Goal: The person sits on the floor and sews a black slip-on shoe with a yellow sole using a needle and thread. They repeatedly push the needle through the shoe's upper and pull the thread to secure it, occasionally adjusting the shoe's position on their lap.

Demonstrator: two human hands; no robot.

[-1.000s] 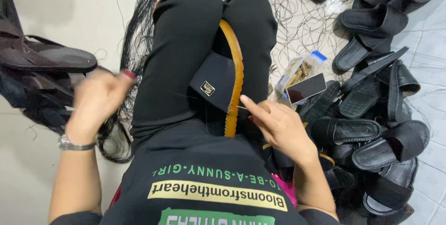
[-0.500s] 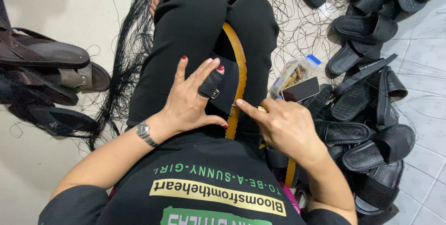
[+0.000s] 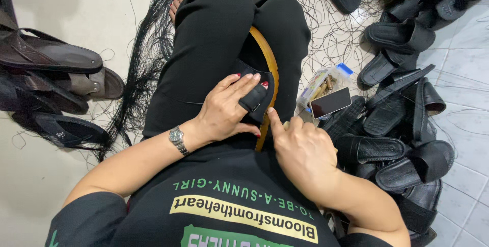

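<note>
Left hand: your left hand [image 3: 224, 112] had come from 9 o'clock, now pressing flat, open, on the black sandal [image 3: 254, 91].
Right hand: your right hand [image 3: 300, 147] stayed at 5 o'clock, loosely curled, forefinger touching the tan sole edge [image 3: 268, 68].

Left hand [image 3: 224, 109] flat, right hand [image 3: 300, 147] curled.

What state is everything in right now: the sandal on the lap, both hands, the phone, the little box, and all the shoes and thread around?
Black sandal: on the lap, tan sole edge showing.
Left hand: flat on the sandal's strap.
Right hand: fingers curled, thumb against the sole edge.
Phone: on the floor, screen dark.
Clear plastic box: lying beside the phone; lid unclear.
Black sandals: heaped at right.
Brown sandals: piled at left.
Black thread: loose, tangled on the floor.
</note>
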